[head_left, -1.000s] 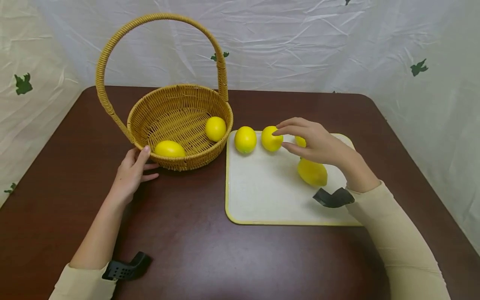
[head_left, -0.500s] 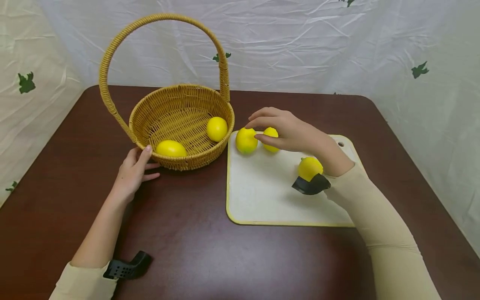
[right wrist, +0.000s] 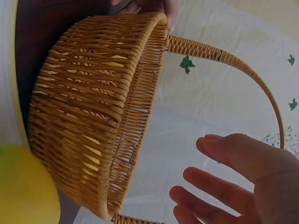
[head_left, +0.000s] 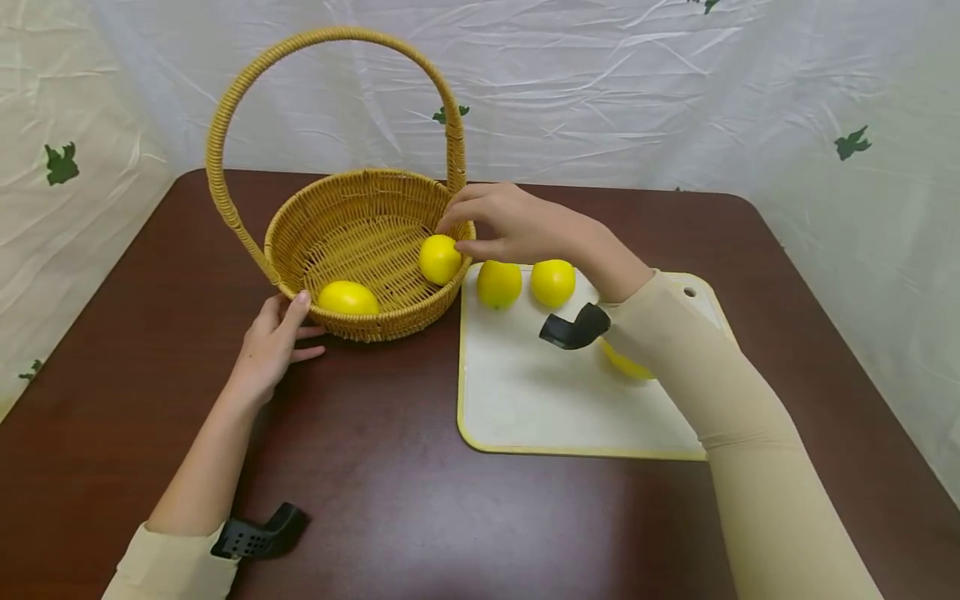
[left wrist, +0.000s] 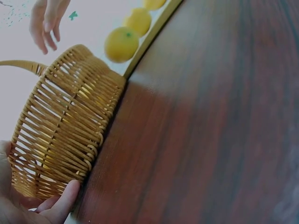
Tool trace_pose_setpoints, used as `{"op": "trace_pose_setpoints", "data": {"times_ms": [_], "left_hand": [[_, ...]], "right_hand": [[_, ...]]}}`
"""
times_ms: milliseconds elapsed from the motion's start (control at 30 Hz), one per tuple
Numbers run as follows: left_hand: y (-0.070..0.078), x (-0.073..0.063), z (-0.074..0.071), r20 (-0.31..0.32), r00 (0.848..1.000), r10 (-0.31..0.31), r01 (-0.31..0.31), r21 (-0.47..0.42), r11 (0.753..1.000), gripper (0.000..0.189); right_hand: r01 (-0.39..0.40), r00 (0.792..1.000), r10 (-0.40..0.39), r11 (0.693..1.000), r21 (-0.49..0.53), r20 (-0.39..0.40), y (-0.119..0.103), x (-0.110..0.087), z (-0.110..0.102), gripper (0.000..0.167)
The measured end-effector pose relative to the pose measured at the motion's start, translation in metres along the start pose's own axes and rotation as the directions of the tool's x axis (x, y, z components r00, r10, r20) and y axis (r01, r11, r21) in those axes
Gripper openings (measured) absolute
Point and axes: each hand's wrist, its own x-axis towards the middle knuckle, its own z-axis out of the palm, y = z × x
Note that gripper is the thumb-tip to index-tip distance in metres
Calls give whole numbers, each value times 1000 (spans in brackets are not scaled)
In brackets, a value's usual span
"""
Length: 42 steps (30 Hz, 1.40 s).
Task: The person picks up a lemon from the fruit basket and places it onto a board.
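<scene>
In the head view, my left hand (head_left: 270, 342) grips the near-left rim of a round wicker basket (head_left: 375, 327), thumb over the edge and fingers outside below it. Two yellow lemons lie in the basket: one lemon (head_left: 348, 297) near that thumb, another lemon (head_left: 439, 259) at the right wall. My right hand (head_left: 517, 221) hovers at the basket's right rim, fingertips close to the second lemon in this view. Seen from the right wrist, its fingers are spread, with nothing between them. On the white board (head_left: 540, 400) sit a lemon (head_left: 498, 284) and a second one (head_left: 552, 282) beside it.
Another lemon (head_left: 626, 362) on the board is partly hidden by the right sleeve (head_left: 675, 358). The tall handle (head_left: 337, 35) arches over the basket. A dark wooden table (head_left: 405, 500) carries everything, with a white cloth (head_left: 600, 100) hanging behind.
The right hand has moved left from above the board, past the lemons there, to the basket's right rim. The left hand keeps its grip on the basket.
</scene>
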Motion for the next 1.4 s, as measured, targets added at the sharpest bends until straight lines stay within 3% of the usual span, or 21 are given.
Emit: {"op": "trace_pose_setpoints", "data": {"times_ms": [133,267,533,933,1067,1267,1333,1400], "left_hand": [[1,0,-1,-9,1000,10,-10,9,1000,81],[1,1,-1,-12,1000,16,-16,18,1000,82],[-2,1,3,-13,1000,-3,3,13,1000,84],[-2,2,0,-18,1000,8,-8,23,1000,82],[-3,2,1,-19,1000,4,-4,15,1000,85],[-4,2,0,-26,1000,13,-13,8,1000,83],[-4,3,0,-28,1000,15,-15,10,1000,84],[-4,3,-1,-27,999,17,-17,13,1000,85]], "right_hand": [[-59,993,59,998,-9,98,-1,18,-1,26],[-110,972,113,994,-27,206,0,37,4,29],[-172,891,176,984,-47,419,0,63,26,34],[-217,765,295,955,-201,573,-3,86,38,36],[-225,736,331,942,-248,590,-3,90,43,36],[-225,708,378,921,-317,597,5,88,49,34],[-233,710,378,922,-308,594,7,88,49,33],[-233,727,367,927,-293,581,8,87,51,29]]}}
